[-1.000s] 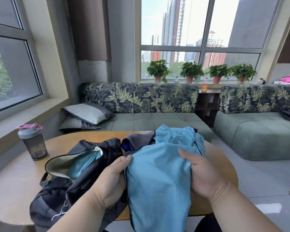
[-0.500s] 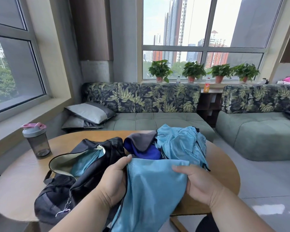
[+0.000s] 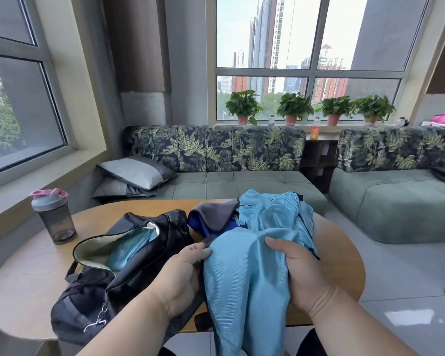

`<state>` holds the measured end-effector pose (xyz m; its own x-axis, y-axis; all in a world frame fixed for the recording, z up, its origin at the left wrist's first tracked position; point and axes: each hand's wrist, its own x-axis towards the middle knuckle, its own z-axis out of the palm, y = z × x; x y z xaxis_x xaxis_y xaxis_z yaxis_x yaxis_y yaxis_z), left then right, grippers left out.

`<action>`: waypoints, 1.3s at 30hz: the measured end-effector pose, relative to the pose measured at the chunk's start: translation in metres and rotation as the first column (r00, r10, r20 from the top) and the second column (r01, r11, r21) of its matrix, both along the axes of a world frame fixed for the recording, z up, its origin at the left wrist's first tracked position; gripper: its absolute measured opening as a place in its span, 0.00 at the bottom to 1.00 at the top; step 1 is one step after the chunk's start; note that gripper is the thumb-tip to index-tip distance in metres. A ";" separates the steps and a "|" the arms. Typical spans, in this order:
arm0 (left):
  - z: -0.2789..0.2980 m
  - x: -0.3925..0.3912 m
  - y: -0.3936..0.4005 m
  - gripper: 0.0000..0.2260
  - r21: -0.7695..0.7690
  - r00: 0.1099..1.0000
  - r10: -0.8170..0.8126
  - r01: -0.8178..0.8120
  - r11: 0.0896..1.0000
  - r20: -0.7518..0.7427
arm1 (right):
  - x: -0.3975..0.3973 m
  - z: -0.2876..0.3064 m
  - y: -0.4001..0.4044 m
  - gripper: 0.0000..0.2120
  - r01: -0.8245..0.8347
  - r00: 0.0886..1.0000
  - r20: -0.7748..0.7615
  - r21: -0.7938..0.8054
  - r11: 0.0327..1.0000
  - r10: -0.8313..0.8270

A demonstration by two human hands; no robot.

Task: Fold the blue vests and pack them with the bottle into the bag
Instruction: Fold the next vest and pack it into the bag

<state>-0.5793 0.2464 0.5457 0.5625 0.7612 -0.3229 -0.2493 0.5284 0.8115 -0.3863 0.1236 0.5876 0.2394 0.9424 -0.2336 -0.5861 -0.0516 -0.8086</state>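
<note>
bag (image 3: 129,265) mouth open, bottle (image 3: 54,217) left

Held blue vest's (image 3: 244,286) lower end (past the bottom edge), forearms likewise cut off.

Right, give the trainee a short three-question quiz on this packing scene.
1. True or false: the bottle is already inside the bag.
2. What do the left hand and right hand hold? A) a pillow B) a light blue vest C) the bottle
3. Fill in: blue cloth shows through the bag's ___ mouth.

Key: 1 false, it stands on the table; 2 B; 3 open.
</note>
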 end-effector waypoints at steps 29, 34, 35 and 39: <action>0.022 -0.002 -0.007 0.14 0.073 0.985 0.163 -0.159 0.985 -0.054 | 0.037 0.010 0.001 0.15 -0.053 0.943 0.328 -0.018 0.998 0.056; 0.028 0.000 -0.010 0.07 0.128 0.961 0.217 -0.196 0.972 -0.172 | 0.040 0.005 0.002 0.15 0.048 0.947 0.315 0.025 0.999 -0.053; 0.031 0.001 -0.013 0.04 0.142 0.956 0.225 -0.200 0.970 -0.189 | 0.039 0.003 0.004 0.16 0.075 0.946 0.312 0.040 0.996 -0.084; 0.045 0.002 -0.018 0.15 0.200 0.931 0.301 -0.262 0.944 -0.204 | 0.032 0.001 0.005 0.22 0.197 0.914 0.338 0.114 0.974 -0.225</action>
<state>-0.5769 0.2284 0.5907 0.2431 0.9312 -0.2716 -0.1652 0.3156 0.9344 -0.3539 0.1286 0.5889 0.4873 0.8727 -0.0295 -0.2590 0.1122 -0.9593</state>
